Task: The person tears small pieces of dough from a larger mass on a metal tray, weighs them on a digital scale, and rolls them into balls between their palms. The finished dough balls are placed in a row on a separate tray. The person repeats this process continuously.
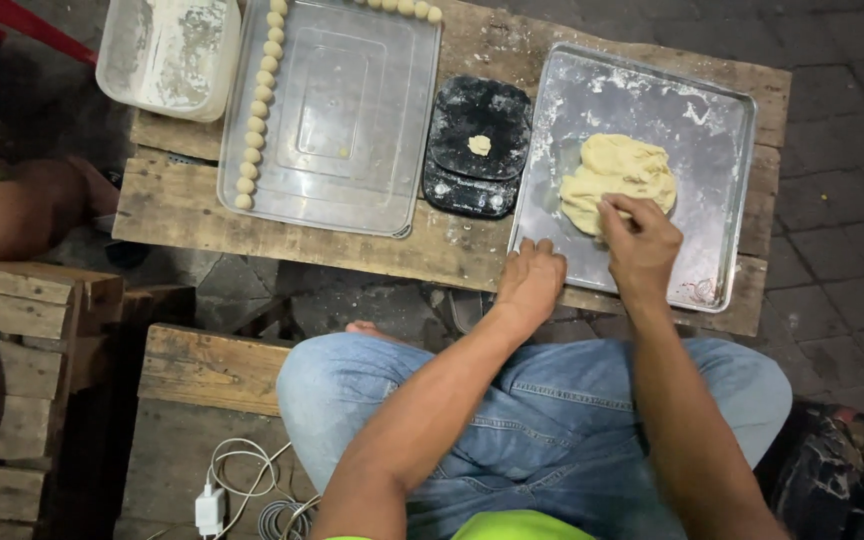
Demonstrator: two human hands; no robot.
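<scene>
On the wooden tabletop [202, 215], a black scale [476, 146] sits near the middle, and everything else can be placed from it. Right of the scale lies a floured metal tray [712, 130], rectangular with a raised rim. A pale yellow lump of dough [614, 175] rests on that tray, toward its left half.

The right hand [640, 245] is at the lower edge of the dough, its fingers [620, 207] curled closed and pinching into the lump. The left hand [531, 280] rests on the tray's near left corner, just below and right of the scale, fingers [537, 250] bent down loosely against the rim, holding nothing that can be seen.

A small piece of dough [479, 145] lies on the scale's platform, which is dusted with flour.

Left of the scale is a clear plastic tray [352, 120], rectangular and shallow. A row of small dough balls [255, 125] runs along its left edge, and more balls [407, 8] line its far edge.

Further left, at the tabletop's far corner, stands a white tub [167, 50], squarish and smeared with flour.

Below the scale, the person's jeans [542, 430] fill the near view. Left of them, a white charger with cable [214, 500] lies on a wooden bench [202, 370].
</scene>
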